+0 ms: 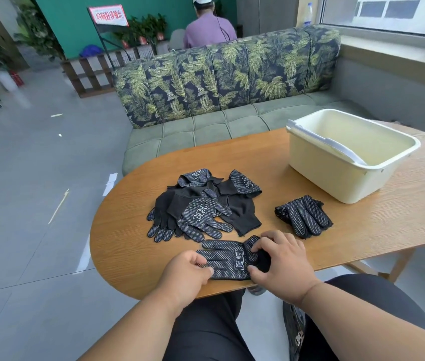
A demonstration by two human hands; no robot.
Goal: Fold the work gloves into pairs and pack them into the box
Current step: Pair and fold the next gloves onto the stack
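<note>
A black dotted work glove (225, 259) lies flat near the table's front edge, fingers pointing left. My left hand (186, 273) pinches its fingertip end. My right hand (280, 259) grips its cuff end, with the thumb under the edge. Behind it sits a loose heap of several black gloves (203, 204). A folded pair (303, 216) rests to the right of the heap. The cream plastic box (310, 162) stands at the back right of the table, with nothing seen inside but its white handle.
The oval wooden table (362, 230) has a curved edge close to my lap. A leaf-patterned sofa (227, 76) stands behind the table. A person in a purple shirt (208, 29) sits beyond it, facing away. Grey tiled floor (36, 178) lies to the left.
</note>
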